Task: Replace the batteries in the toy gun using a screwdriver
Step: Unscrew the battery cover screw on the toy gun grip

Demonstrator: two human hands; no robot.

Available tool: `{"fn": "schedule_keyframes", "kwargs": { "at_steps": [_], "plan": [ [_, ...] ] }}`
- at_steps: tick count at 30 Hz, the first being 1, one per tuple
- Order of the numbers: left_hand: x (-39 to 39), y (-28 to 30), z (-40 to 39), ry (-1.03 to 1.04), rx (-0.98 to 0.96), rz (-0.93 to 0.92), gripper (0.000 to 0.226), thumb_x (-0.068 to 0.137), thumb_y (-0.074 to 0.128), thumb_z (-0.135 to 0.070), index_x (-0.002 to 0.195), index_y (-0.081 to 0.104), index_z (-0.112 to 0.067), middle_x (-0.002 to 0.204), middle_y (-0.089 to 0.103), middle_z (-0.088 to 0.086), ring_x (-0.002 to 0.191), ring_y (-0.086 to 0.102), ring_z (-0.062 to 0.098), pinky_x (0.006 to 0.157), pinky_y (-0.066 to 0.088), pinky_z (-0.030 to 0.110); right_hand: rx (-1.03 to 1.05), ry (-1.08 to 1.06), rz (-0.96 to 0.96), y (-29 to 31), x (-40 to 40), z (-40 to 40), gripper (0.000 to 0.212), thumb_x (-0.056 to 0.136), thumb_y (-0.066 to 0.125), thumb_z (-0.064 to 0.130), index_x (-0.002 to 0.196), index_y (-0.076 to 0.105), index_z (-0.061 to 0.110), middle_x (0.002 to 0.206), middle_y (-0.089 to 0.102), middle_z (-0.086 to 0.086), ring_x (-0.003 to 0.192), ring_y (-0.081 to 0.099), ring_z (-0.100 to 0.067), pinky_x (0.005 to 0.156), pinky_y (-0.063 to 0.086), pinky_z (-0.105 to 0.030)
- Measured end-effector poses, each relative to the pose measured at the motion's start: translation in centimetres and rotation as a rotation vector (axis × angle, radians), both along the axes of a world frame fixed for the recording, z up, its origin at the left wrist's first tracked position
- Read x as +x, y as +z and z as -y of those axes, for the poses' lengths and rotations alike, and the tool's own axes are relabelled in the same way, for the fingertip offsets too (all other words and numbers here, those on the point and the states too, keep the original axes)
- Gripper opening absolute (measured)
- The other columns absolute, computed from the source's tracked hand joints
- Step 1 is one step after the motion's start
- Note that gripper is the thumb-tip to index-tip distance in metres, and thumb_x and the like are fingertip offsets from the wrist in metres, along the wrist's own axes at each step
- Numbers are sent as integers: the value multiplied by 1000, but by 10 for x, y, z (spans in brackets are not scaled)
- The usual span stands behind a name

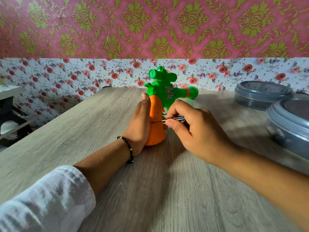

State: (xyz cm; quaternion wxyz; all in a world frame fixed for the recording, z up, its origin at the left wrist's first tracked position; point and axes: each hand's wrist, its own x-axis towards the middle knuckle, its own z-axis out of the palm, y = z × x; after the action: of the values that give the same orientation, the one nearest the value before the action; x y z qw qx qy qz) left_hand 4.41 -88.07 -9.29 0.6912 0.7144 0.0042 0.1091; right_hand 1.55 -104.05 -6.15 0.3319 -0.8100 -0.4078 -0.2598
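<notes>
We see the toy gun (160,97) in the middle of the wooden table (83,131), its orange handle toward us and green top toward the wall. Our left hand (140,124) wraps around the orange handle. Our right hand (192,128) pinches a thin screwdriver (168,120), and its tip touches the handle. 2 gray tubs (262,95) with lids sit off to the right.

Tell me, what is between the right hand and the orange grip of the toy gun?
In the head view, only the screwdriver spans from the right hand to the orange grip.
</notes>
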Motion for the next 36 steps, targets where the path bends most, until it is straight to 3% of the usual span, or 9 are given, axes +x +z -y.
{"fn": "schedule_keyframes", "kwargs": {
  "at_steps": [7, 11, 13, 16, 18, 25, 27, 30, 36],
  "plan": [
    [-3, 3, 1, 10, -18, 2, 121, 45, 34, -102, 138, 47, -25, 137, 54, 11, 125, 52, 28, 108, 35, 53, -7, 58, -39, -1, -3, -2, 8, 89, 51, 26, 88, 50, 18, 61, 50, 9, 46, 40, -4, 46, 30, -27],
    [-9, 10, 3, -45, -59, -1, 100, 64, 30, -85, 141, 42, -23, 124, 63, 14, 96, 70, 31, 81, 57, 42, -52, -109, 35, -2, -1, -2, 27, 92, 39, 44, 83, 47, 20, 48, 35, 10, 40, 33, -7, 44, 26, -28],
    [-6, 7, 2, -60, -64, 5, 93, 69, 29, -82, 140, 43, -22, 122, 63, 16, 94, 70, 31, 73, 58, 38, -67, -131, 56, -2, 0, -1, 31, 90, 37, 47, 80, 48, 19, 47, 32, 12, 43, 33, -8, 43, 29, -30],
    [-4, 4, 1, -13, -26, 1, 110, 56, 30, -97, 139, 45, -26, 134, 56, 12, 119, 58, 29, 101, 44, 50, -58, -41, 3, 0, 1, -2, 21, 87, 49, 35, 81, 49, 15, 54, 39, 14, 48, 38, -6, 47, 36, -35],
    [2, -2, -2, -7, -25, -7, 116, 49, 31, -102, 138, 46, -28, 140, 52, 10, 129, 48, 30, 109, 33, 54, -39, 3, -40, 1, 2, -1, 12, 84, 53, 28, 84, 50, 16, 61, 46, 13, 54, 42, -4, 53, 40, -36],
    [1, 0, -2, 13, -27, 1, 120, 46, 31, -102, 139, 45, -27, 140, 51, 11, 130, 47, 29, 109, 33, 55, 28, 67, -119, 0, 1, -3, 8, 84, 54, 28, 86, 52, 21, 66, 55, 12, 59, 52, -7, 57, 47, -36],
    [0, 2, -1, 10, -32, -1, 123, 42, 33, -102, 138, 46, -26, 136, 55, 12, 124, 53, 30, 106, 38, 54, -10, 13, -65, -3, 0, -2, 19, 88, 46, 41, 85, 50, 22, 65, 57, 8, 56, 54, -14, 53, 47, -38],
    [0, 2, 0, 1, -43, 11, 124, 39, 34, -102, 138, 46, -28, 136, 55, 10, 122, 55, 28, 106, 39, 53, -161, -178, 142, -3, -2, 0, 35, 89, 31, 47, 79, 50, 20, 52, 43, 7, 46, 49, -29, 41, 40, -34],
    [0, 2, -2, -6, -40, -2, 119, 47, 28, -102, 141, 42, -30, 135, 57, 8, 124, 54, 26, 107, 37, 53, -186, -130, 215, 1, -3, 1, 18, 87, 49, 35, 83, 52, 18, 54, 50, 4, 45, 45, -25, 40, 40, -34]
  ]
}}
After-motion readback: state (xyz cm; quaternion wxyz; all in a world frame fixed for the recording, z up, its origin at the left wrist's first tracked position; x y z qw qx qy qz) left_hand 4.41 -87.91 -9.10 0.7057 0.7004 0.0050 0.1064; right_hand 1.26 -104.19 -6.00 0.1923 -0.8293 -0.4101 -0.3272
